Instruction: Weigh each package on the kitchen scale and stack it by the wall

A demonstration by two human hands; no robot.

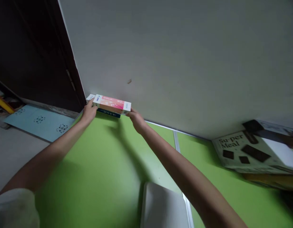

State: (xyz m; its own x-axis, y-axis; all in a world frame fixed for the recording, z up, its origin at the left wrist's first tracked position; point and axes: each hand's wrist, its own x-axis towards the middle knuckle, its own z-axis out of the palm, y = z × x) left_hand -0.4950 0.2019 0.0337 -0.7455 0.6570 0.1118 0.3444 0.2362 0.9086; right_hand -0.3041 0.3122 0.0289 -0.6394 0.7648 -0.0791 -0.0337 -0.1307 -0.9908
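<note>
Fingers grip a pink box; a carton reads "Su-per Meal".

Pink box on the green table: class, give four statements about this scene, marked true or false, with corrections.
1. The left hand and right hand are at opposite ends of the pink box. True.
2. The Super Meal box stands left of the pink box. False: the Super Meal box is to its right.
3. Something dark blue shows below the pink box. True.
4. The tabletop is red. False: the tabletop is green.
</note>
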